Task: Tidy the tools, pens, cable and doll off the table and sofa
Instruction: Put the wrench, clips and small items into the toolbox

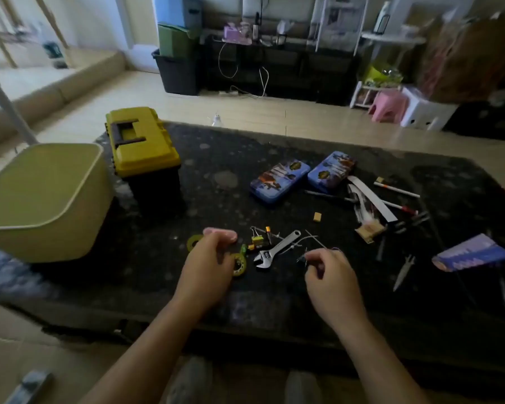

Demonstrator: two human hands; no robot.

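On the dark table a silver adjustable wrench lies between my hands. My left hand hovers with curled fingers over green tape rolls; whether it holds anything is unclear. My right hand pinches a small thin dark item, too blurred to name. A binder clip and a battery lie beside the wrench. A closed yellow toolbox stands at the back left. Two blue pencil tins and several pens lie at the right.
A light green tub stands at the table's left edge. A blue packet and a small pointed tool lie at the far right. Stools, storage boxes and a dark TV stand with cables stand beyond the table.
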